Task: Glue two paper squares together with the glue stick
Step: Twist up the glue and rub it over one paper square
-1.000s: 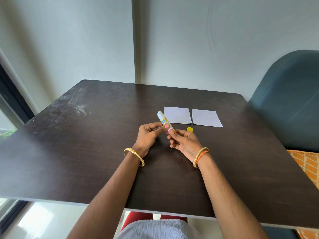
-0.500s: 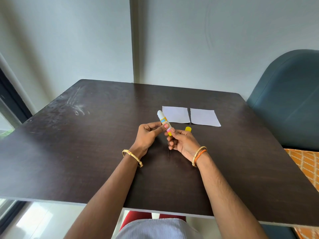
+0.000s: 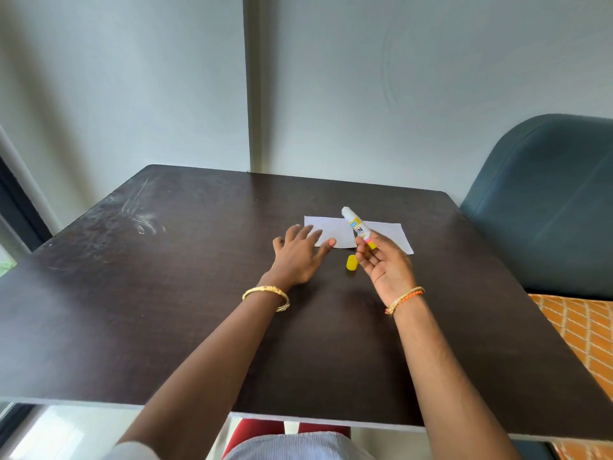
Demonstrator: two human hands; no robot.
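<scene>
Two flat white paper squares (image 3: 335, 234) lie side by side on my dark, scuffed wooden table (image 3: 166, 293), with the small rounded yellow cap (image 3: 351, 262) just before them. My left hand (image 3: 300, 257) spreads wide, fingertips on the left square. My right hand (image 3: 386, 268) pinches the uncapped glue stick (image 3: 357, 226), a slim white tube with a yellow base, tilted above the squares.

The glue stick (image 3: 359, 228) (uncapped) is held tilted toward eleven o'clock by the right hand (image 3: 386, 267); the left paper square (image 3: 335, 233) is pressed flat on the tabletop (image 3: 166, 293) by the left hand (image 3: 300, 257), and the yellow cap (image 3: 351, 262) is seen between the hands.
</scene>
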